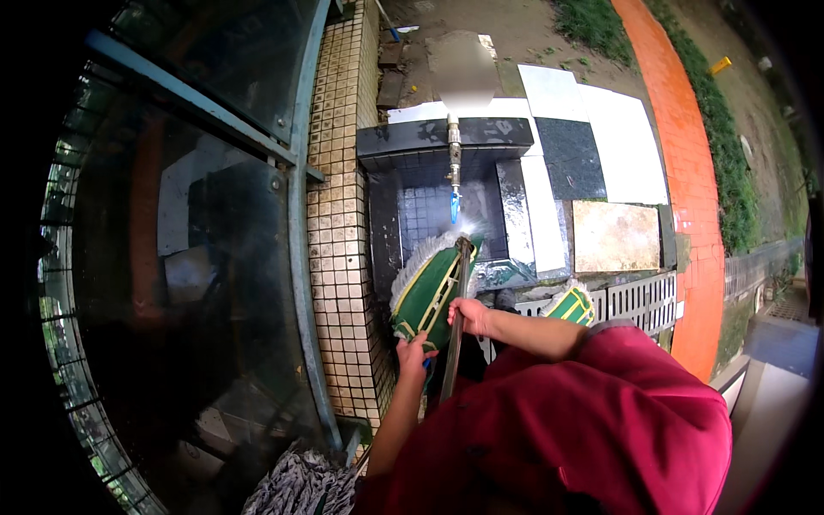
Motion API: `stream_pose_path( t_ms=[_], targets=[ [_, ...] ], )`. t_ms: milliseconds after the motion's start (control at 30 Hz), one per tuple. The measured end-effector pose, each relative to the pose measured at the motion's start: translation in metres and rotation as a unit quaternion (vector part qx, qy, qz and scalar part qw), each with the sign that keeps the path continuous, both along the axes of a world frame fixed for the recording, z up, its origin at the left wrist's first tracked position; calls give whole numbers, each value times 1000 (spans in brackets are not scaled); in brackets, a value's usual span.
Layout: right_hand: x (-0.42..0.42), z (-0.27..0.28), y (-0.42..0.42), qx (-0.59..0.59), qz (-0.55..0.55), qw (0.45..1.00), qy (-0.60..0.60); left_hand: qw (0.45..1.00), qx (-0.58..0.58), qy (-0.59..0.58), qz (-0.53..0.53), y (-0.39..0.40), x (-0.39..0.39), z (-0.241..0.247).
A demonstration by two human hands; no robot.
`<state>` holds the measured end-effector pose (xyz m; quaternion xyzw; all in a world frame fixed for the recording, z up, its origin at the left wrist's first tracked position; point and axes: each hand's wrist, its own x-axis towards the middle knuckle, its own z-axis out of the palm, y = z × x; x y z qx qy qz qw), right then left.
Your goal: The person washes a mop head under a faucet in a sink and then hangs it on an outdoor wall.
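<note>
My right hand (468, 315) is closed around the metal pole (461, 293) of a flat dust mop. My left hand (414, 358) grips the near end of the mop's green fabric back (430, 293), which has yellow trim and a grey-white fringe. The mop is tilted over the near side of a dark tiled basin (418, 212). Above its far end, a metal tap (454, 154) with a blue lever (455, 206) runs, and water sprays where it meets the mop.
A second green mop head (571, 306) lies by a slotted drain grate (634, 301) at my right. A tiled ledge (338, 225) and a glass panel with a blue metal frame (301, 257) stand on the left. A grey string mop (306, 483) is at the lower left.
</note>
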<state>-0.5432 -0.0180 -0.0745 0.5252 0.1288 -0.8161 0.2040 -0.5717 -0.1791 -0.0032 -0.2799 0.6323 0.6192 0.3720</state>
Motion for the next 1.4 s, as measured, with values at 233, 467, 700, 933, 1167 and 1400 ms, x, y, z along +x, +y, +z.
stream_pose_path(
  t_ms=[233, 467, 700, 933, 1167, 1400],
  targets=[
    [27, 83, -36, -113, 104, 984, 91, 998, -41, -22, 40, -73, 0, 92],
    [21, 100, -35, -145, 101, 979, 98, 999, 33, 32, -21, -89, 10, 97],
    [11, 10, 22, -48, -29, 997, 58, 987, -18, 90, -134, 8, -12, -8],
    [-13, 3, 35, -59, -43, 994, 81, 970, -61, 144, -187, 53, -82, 6],
    [-13, 6, 32, -63, -10, 997, 52, 980, -64, 83, -167, 27, -86, 5],
    [-1, 31, -30, -76, 40, 996, 28, 999, -7, -36, -34, -66, -35, 26]
  ],
)
